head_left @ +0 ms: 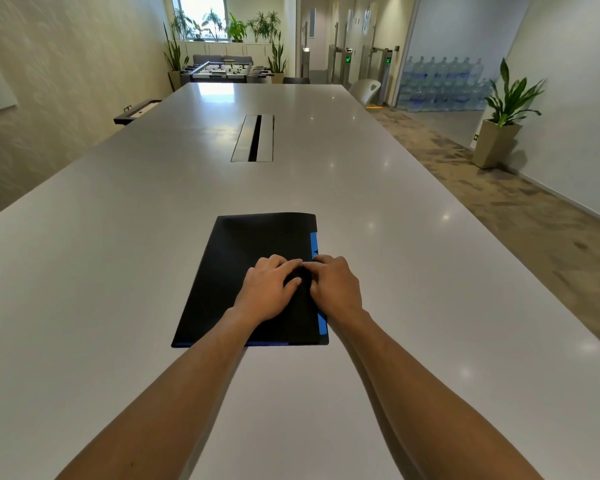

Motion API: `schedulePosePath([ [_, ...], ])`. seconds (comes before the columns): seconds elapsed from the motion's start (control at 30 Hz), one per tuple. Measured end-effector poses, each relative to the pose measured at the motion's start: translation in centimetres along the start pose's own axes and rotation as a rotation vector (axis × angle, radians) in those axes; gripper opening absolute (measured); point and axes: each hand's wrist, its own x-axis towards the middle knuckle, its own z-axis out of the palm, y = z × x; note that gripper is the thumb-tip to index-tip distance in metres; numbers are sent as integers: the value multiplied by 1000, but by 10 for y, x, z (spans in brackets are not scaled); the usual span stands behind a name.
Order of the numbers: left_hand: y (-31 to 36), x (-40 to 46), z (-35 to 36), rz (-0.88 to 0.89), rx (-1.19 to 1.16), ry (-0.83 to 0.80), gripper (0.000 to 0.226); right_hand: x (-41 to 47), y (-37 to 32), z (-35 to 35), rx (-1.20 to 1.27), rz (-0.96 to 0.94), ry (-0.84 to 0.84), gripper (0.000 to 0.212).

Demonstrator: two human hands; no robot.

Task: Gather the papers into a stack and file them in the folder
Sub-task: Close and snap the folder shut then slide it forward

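A black folder [243, 265] lies shut on the white table [118, 237], straight in front of me. Blue edging [314, 242] shows along its right side and at its near edge. No loose papers are in sight. My left hand [267, 289] rests on the cover near the right side, fingers and thumb curled around a small raised bit of black cover. My right hand [336, 287] sits beside it at the folder's right edge, its fingertips meeting those of the left hand and pinching the same spot.
A cable hatch [253, 138] with a dark slot is set into the table's middle, beyond the folder. A white chair [366, 90] stands at the far right corner. A potted plant [499, 133] stands on the floor to the right.
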Motion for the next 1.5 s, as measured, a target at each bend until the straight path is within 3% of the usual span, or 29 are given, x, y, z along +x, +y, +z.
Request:
schedulePosePath([
  [0.23, -1, 2, 7, 8, 170, -22, 48, 1, -3, 2, -91, -9, 9, 37],
  [0.67, -3, 2, 6, -1, 186, -54, 49, 7, -9, 3, -146, 31, -16, 30],
  [0.9, -3, 1, -4, -36, -42, -23, 39, 2, -12, 4, -139, 85, 0, 32],
  [1.0, -6, -2, -19, -188, -205, 135, 28, 0, -11, -1, -22, 230, 66, 28],
  [1.1, -20, -9, -33, -438, -18, 278, 26, -2, -12, -5, 33, 359, 54, 25],
  [1.23, -39, -16, -52, -722, 43, 117, 52, -2, -19, -13, 73, 400, -46, 39],
  [1.4, -50, -11, -61, -772, -22, 38, 66, -8, -31, -10, 252, 401, 0, 43],
  [1.5, -68, -4, -70, -833, -216, 75, 67, -5, -28, -9, 536, 575, 57, 50],
])
